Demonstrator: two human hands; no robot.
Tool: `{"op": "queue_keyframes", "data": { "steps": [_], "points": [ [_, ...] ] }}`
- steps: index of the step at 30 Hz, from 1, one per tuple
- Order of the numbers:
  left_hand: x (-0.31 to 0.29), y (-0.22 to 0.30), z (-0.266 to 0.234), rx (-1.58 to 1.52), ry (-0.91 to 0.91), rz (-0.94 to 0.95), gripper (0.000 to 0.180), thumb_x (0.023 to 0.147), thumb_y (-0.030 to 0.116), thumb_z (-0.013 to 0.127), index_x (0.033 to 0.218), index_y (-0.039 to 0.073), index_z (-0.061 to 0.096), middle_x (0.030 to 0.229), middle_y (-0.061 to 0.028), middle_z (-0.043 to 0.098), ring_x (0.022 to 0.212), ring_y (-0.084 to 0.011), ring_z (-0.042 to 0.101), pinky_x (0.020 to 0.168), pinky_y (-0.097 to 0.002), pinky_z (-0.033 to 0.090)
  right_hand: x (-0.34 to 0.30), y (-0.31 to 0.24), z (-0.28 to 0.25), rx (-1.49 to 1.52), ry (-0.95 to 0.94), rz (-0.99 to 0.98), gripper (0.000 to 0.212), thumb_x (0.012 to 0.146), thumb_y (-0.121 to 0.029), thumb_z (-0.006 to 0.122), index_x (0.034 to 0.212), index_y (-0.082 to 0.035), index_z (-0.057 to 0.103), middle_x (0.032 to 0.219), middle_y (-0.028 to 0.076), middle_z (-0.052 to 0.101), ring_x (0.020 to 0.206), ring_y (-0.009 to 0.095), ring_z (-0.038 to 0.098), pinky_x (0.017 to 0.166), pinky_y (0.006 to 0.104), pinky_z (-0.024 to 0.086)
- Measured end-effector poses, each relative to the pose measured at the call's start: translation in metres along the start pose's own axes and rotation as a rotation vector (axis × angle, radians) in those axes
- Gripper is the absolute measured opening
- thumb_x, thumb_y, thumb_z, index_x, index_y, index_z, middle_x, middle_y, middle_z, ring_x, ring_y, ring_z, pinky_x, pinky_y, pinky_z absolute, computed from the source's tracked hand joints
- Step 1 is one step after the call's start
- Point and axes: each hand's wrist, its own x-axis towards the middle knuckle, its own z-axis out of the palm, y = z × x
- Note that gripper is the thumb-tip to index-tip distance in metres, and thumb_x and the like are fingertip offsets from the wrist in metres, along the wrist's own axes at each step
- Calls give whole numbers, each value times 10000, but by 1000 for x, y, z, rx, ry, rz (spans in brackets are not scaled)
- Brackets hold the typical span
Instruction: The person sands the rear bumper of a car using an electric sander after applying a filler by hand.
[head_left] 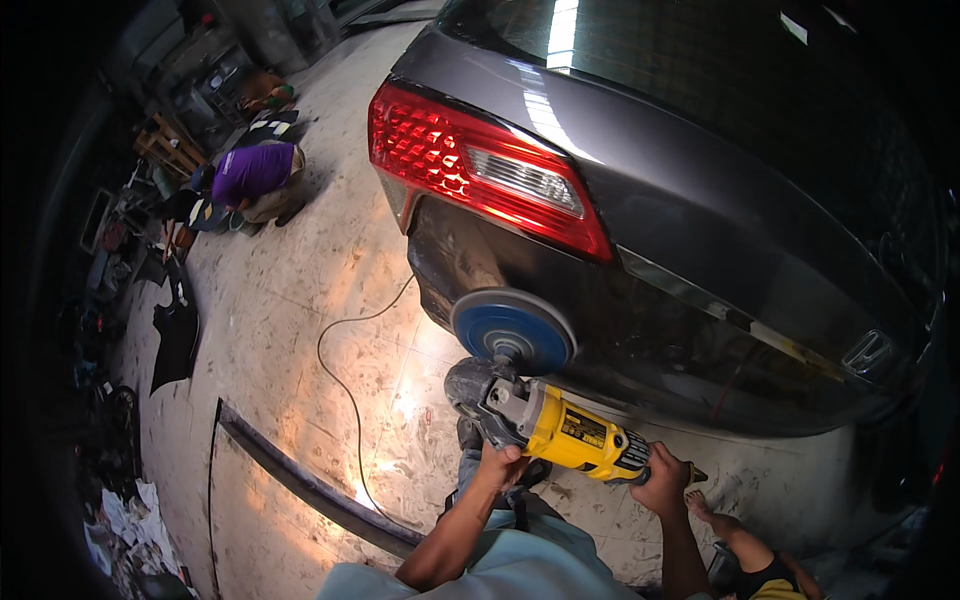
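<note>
Garage floor [270, 310] below, polisher [575, 430] is clasped by closed L hand [500, 468] nr front & R hand [662, 482] at rear; bumper [650, 355] could be scuffed if blue pad [505, 330] is tilted.

Your left hand [500, 465] was at the head end of the polisher [585, 430], your right hand [660, 480] at its rear. The pad [512, 330] was ahead of the head, against the bumper [600, 330], below the tail light [485, 175]. On the floor [270, 330] to your left lay a cable [335, 370], with a long strip [300, 480] beyond it. A crouching person [255, 175] was farther off, ahead and left; another person's leg [745, 550] was right of your right forearm.
</note>
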Motion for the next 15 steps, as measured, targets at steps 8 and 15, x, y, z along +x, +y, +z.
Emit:
{"op": "queue_keyframes", "data": {
  "steps": [8,15],
  "points": [
    [12,46,-12,20,11,71,968,564,353,867,1331,61,352,1282,-81,484,1200,-257,467,1030,-395,363,36,-38,9,50,-65,27,467,558,-131,675,1012,-85,578,972,64,598,831,330,614,688,434,481],
    [-13,47,60,373,60,52,752,600,97,812,1231,8,413,1150,-94,539,1063,-212,542,938,-343,432,25,-24,-7,237,85,17,440,536,-63,673,970,-31,606,928,136,627,847,360,613,718,401,497]
  ]
}}
